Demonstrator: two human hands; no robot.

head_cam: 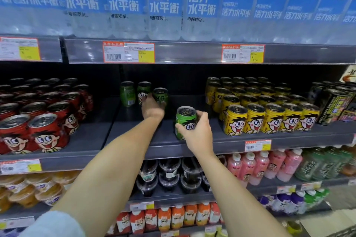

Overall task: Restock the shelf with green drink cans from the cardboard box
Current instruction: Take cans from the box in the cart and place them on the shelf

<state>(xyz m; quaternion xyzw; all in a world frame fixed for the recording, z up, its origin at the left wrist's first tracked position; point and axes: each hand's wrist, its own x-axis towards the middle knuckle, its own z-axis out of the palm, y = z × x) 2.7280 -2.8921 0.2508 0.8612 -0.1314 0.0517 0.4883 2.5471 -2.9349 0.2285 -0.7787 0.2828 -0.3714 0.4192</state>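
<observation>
A dark shelf is seen across the middle of the view, with an open gap at its centre between a block of red cans on the left and a block of yellow cans on the right. Above, a row of large water bottles with blue labels is lined up, and price tags are fixed to the shelf edge below them. At the back of the gap three green cans are stood upright: a left green can, a middle green can and a right green can, close together. The left hand is reached deep into the gap, and its fingers are curled about the right green can; how firmly it is gripped cannot be told. Near the front edge a fourth green can is held upright by the right hand, with fingers and thumb wrapped round its side.
</observation>
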